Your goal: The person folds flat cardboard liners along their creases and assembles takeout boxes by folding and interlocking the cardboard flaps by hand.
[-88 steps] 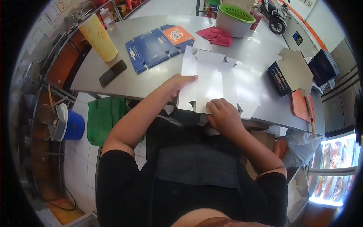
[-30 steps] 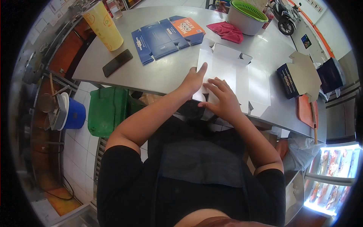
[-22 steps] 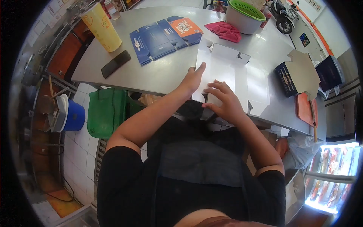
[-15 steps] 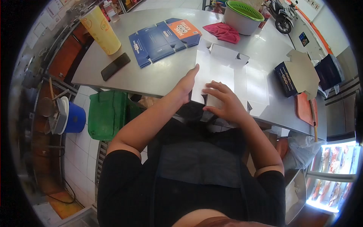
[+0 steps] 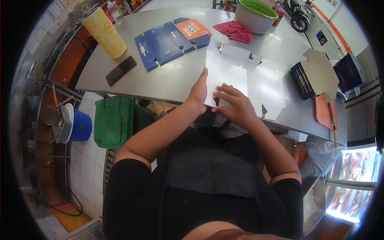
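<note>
A partly folded cardboard box (image 5: 234, 74), white on its inner side, lies on the steel table in front of me, its far wall raised and a panel spread out to the right. My left hand (image 5: 199, 91) rests flat along the box's left panel, stretched out and seen edge-on, so most of its fingers are hidden. At the near edge, my right hand (image 5: 239, 105) has bent fingers on the inner side and the thumb nearer to me, gripping the near wall. Flat blue and orange box blanks (image 5: 170, 42) lie just beyond my left hand.
Left on the steel table (image 5: 160, 86) are a black phone (image 5: 121, 71) and a yellow roll (image 5: 105, 34). A pink cloth (image 5: 234, 31) and grey tub (image 5: 254, 20) stand at the back. Rightward are an open blue box (image 5: 303, 82) and an orange board (image 5: 323, 113). A green bin (image 5: 114, 122) stands below.
The view has shifted slightly. My right thumb and fingers have moved a little left along the near wall, closer to my left hand, which stays at the left panel.
</note>
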Tool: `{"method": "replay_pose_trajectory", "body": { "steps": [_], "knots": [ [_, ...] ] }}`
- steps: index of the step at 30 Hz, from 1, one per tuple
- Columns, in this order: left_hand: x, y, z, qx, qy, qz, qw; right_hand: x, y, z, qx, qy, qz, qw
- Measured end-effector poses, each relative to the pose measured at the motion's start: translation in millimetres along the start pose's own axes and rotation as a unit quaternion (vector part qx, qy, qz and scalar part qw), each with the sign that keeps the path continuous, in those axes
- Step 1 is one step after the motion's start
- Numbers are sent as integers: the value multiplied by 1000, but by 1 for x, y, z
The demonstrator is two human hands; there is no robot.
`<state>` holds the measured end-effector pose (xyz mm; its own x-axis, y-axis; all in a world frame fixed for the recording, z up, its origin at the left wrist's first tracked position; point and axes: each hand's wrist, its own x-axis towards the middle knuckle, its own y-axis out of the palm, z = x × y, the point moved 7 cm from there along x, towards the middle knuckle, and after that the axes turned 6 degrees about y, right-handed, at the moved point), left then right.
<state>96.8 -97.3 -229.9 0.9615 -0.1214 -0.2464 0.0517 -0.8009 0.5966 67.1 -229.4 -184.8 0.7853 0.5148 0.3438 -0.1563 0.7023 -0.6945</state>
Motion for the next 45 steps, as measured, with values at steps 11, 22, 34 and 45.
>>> {"method": "replay_pose_trajectory", "body": {
  "steps": [11,22,34,45],
  "knots": [
    [8,-4,9,-14,15,-6,1000,-6,-2,4,-14,-9,-17,1000],
    [3,-15,0,-76,27,-31,996,-10,-12,14,-61,-28,11,998],
    [20,-35,-12,302,116,-81,943,-41,-36,-27,-227,21,-1,974],
    [21,-36,-11,232,22,62,971,-34,-33,-9,-252,-15,-17,967]
  ]
}}
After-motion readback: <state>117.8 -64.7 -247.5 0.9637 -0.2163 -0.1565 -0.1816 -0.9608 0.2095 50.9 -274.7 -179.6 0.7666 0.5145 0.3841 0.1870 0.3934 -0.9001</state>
